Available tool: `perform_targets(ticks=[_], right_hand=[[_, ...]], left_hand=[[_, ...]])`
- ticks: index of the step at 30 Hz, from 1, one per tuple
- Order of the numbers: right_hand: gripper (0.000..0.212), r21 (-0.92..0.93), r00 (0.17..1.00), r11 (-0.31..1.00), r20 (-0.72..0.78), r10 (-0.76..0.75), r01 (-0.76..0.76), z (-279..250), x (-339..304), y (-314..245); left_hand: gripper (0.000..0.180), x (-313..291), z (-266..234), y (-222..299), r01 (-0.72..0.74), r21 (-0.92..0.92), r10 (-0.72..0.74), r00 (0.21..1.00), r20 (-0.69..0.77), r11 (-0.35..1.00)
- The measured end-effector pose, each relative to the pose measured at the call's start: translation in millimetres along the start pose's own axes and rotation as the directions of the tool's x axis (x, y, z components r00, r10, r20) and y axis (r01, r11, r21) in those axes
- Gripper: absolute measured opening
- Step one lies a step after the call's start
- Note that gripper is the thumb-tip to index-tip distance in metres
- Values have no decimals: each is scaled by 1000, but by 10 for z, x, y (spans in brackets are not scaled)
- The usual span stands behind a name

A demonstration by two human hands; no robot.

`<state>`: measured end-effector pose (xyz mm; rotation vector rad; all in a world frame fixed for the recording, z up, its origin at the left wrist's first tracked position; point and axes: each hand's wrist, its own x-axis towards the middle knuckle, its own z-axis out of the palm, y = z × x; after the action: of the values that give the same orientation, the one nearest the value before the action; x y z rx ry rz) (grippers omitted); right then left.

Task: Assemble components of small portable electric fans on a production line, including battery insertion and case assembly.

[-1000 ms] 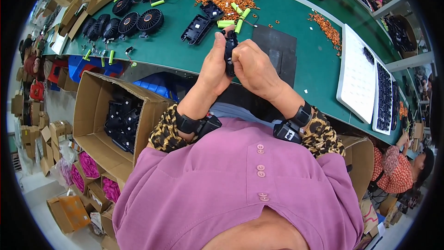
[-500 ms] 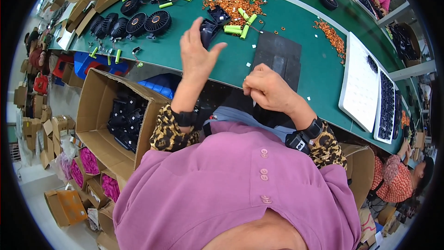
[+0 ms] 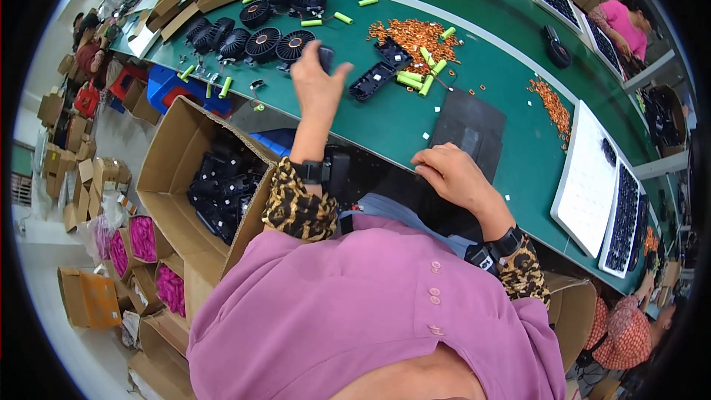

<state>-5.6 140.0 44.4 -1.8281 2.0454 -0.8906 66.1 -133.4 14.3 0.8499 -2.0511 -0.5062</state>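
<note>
My left hand (image 3: pixel 318 87) is raised over the green table, fingers curled around a smooth black plastic cover (image 3: pixel 326 59), mostly behind them; the thumb points right. Right of it on the table lies an open black plastic housing (image 3: pixel 372 81), with a second black part (image 3: pixel 394 52) touching its far end. Light-green battery cells (image 3: pixel 410 80) are beside them, against a heap of small copper-coloured rings (image 3: pixel 422 37). My right hand (image 3: pixel 455 175) is at the table's near edge by a flat black pad (image 3: pixel 474 122). Its fingers are closed, and what they hold, if anything, is hidden.
Round black fan heads (image 3: pixel 263 44) stand at the far left. A cardboard box (image 3: pixel 172 170) of black parts is below the table to my left. White trays (image 3: pixel 585 178) lie right, near a second ring pile (image 3: pixel 552 107). Co-workers sit across and at the right.
My left hand has moved left, away from the housing, with the black cover; the housing's inside now shows. My right hand has drawn slightly back toward me. The whole view has shifted.
</note>
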Motion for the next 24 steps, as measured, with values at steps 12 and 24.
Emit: perform_targets(ticks=[12,24], right_hand=[[10,39,998,999,-68,-2,5,7,7,72],[47,899,805,422,-161,570,-120,-310,328,140]], left_hand=[[56,266,45,-591,361,280,-350,932,-91,890],[50,-325,-583,950,-178,-418,204,979,20,891]])
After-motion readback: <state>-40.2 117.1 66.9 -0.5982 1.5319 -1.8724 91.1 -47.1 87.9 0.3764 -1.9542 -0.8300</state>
